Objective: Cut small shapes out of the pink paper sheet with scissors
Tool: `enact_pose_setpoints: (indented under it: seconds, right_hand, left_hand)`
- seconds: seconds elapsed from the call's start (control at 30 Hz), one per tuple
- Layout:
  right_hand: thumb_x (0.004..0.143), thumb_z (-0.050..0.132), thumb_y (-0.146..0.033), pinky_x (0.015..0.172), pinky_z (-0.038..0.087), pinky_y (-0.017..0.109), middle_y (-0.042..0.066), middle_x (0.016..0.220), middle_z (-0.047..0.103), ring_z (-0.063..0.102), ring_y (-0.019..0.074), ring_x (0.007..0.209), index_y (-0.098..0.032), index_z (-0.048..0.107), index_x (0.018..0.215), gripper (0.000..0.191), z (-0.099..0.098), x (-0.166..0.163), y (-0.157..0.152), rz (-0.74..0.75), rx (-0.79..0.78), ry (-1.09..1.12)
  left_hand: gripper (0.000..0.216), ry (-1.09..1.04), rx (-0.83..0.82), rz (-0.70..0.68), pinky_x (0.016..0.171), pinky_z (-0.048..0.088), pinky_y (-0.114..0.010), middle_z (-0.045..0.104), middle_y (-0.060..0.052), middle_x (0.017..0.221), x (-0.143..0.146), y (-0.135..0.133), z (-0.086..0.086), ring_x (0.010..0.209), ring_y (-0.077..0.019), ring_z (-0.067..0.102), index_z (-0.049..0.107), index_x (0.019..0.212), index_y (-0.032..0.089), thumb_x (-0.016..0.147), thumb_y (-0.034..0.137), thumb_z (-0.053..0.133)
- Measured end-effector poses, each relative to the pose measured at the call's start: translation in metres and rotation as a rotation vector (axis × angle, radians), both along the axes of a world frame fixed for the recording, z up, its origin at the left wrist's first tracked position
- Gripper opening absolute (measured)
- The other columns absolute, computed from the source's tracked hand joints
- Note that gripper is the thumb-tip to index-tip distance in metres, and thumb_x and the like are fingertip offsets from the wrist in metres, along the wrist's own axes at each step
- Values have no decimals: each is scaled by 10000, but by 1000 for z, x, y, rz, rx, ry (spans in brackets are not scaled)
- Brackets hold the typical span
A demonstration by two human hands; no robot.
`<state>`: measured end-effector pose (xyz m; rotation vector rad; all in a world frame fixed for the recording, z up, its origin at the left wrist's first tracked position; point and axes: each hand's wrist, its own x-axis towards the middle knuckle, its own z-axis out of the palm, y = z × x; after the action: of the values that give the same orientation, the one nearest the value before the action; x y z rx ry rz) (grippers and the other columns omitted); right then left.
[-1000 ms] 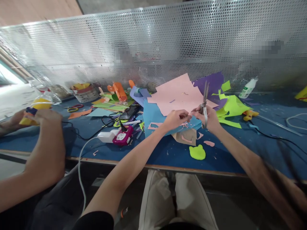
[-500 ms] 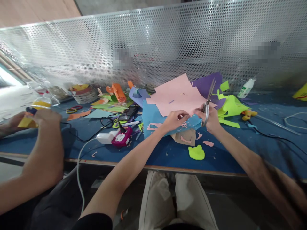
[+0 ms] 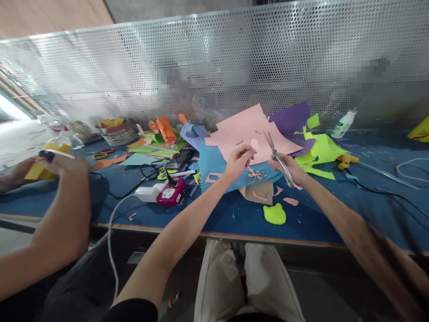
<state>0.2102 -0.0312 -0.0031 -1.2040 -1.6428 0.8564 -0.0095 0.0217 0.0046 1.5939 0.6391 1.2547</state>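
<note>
- Frame centre: left hand (image 3: 237, 163) pinching a pink piece (image 3: 254, 144)
- Right of centre: right hand (image 3: 294, 169) holding scissors (image 3: 275, 153)
- Below, right of centre: lime cutout (image 3: 275, 214)

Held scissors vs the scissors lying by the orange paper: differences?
Colour: the held scissors have silver-grey handles; the lying scissors have red and yellow ones.
Pose: the held scissors are raised, blades pointing away from the wearer; the lying scissors rest on the blue tabletop.
Both have looped handles.

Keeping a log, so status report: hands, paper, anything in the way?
Right hand: holding scissors, blades slightly apart. Left hand: pinching small pink paper cutout. Pink scraps clutter blue sheet nearby.
</note>
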Motion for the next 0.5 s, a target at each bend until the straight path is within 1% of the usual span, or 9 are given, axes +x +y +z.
enact_pose_setpoints:
  seconds: [0.1, 0.2, 0.3, 0.4, 0.5]
  right_hand:
    - [861, 729, -633, 663, 368, 283, -45, 722, 484, 444, 142, 709, -199, 596, 850, 454, 4, 1, -5, 90, -5, -140]
    - [873, 714, -632, 672, 340, 283, -47, 733, 448, 415, 140, 716, -194, 579, 842, 460, 6, -2, -8, 155, 8, -192]
    - [863, 719, -655, 664, 331, 280, -49, 739, 422, 396, 134, 705, -199, 552, 832, 487, 5, -3, -8, 203, -18, -182]
    - [879, 675, -704, 614, 323, 276, -59, 710, 393, 379, 120, 641, -211, 528, 828, 517, 3, 1, -9, 259, -81, -139]
    - [883, 663, -719, 589, 353, 277, -59, 694, 413, 418, 121, 610, -217, 536, 830, 521, 1, 6, -11, 284, -137, -109]
  left_hand:
    - [297, -64, 9, 16, 499, 305, -242, 529, 35, 675, -2, 2, 3, 515, -59, 379, 653, 876, 185, 896, 479, 690]
    - [297, -55, 42, -3, 495, 306, -240, 522, 42, 634, -3, -1, 4, 512, -63, 386, 672, 888, 182, 895, 477, 705]
    - [294, -16, 62, -19, 495, 333, -243, 540, 38, 616, -3, -4, 4, 508, -71, 419, 691, 892, 177, 895, 471, 706]
    - [292, 42, 58, -72, 494, 343, -244, 548, 31, 604, -4, -5, 5, 510, -78, 445, 701, 868, 168, 894, 459, 710]
    - [286, 71, 53, -134, 506, 355, -247, 549, 25, 598, -5, -6, 7, 519, -81, 453, 691, 816, 165, 893, 439, 716]
